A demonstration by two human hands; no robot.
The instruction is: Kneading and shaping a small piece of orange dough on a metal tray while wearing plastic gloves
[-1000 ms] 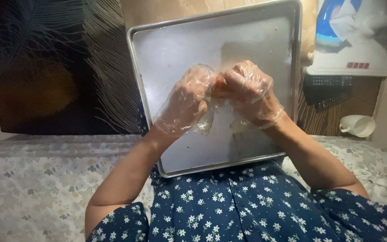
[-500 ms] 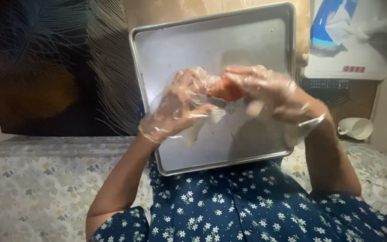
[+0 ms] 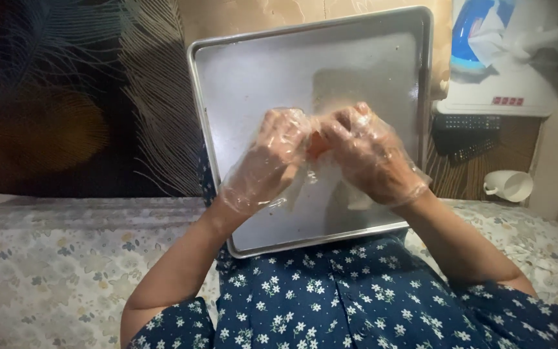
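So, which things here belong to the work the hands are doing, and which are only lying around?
In use:
- left hand and right hand, both in clear plastic gloves
- small orange piece pressed between them
- metal tray under the hands

Lying about:
- white cup
- dark remote controls
- white appliance
- floral cloth

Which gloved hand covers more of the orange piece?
The left hand: its fingers wrap over the orange piece, while the right hand only pinches its edge.

Gloved hands meet over a metal tray (image 3: 259, 77)

At frame centre, left hand (image 3: 266, 161) and right hand (image 3: 369, 155) pinch a small orange piece (image 3: 318, 143).
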